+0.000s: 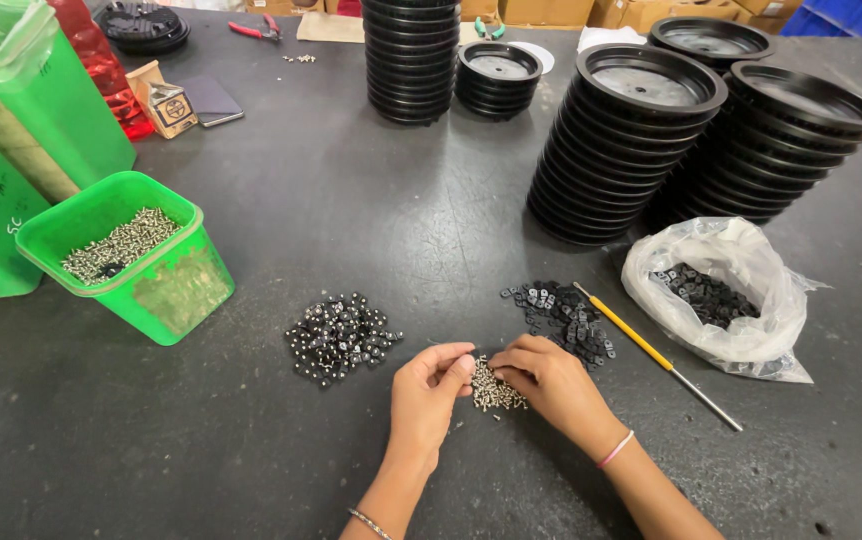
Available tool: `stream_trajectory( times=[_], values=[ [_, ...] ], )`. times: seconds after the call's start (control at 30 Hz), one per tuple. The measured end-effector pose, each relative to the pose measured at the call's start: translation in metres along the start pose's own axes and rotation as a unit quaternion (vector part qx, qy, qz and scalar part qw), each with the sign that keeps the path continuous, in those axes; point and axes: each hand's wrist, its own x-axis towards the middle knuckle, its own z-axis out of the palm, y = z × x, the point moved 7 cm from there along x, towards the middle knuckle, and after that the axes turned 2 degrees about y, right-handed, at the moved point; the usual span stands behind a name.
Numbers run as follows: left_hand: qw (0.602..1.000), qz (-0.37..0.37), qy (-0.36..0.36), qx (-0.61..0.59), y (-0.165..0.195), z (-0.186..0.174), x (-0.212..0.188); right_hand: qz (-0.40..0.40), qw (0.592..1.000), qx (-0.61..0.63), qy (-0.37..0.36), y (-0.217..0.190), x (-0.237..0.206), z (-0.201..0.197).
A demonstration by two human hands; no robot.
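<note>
- the left hand [429, 392] and the right hand [551, 378] meet at the near middle of the dark grey desk [351, 200], over a small heap of silver metal screws [496, 392]; the heap lies on the desk between the two hands, touching both
- the left hand's grip is pressed together, thumb against fingertips, at the heap's left edge; what it pinches is too small to tell
- the right hand's grip is curled in, fingertips down at the far edge of the heap; whether it holds a screw cannot be told
- just left of the hands lies a loose pile of small black pieces with silver dots [341, 337]; just right and farther, a pile of small flat black plastic clips [563, 315]
- a thin tool with a yellow handle and a metal shaft [656, 355] lies slantwise right of the clips, beside a clear plastic bag holding more black pieces [721, 300]
- at the left stands a green plastic tub with silver screws inside [166, 285], near a taller green bin [21, 110]
- far right, tall stacks of round black plastic lids [631, 140]; a further stack [411, 55] at the far middle
- red-handled pliers [256, 30] lie at the far edge
</note>
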Motion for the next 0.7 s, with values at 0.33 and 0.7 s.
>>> stream_trajectory(
  times=[0.33, 0.7],
  values=[
    [0.999, 0.021, 0.013, 0.023, -0.002, 0.004, 0.000, 0.168, 0.966, 0.183, 0.071, 0.036, -0.010, 0.003],
    [1.000, 0.017, 0.015, 0.015, 0.007, 0.008, -0.007, 0.147, 0.931, 0.333, 0.027, 0.034, -0.011, 0.018]
  ],
)
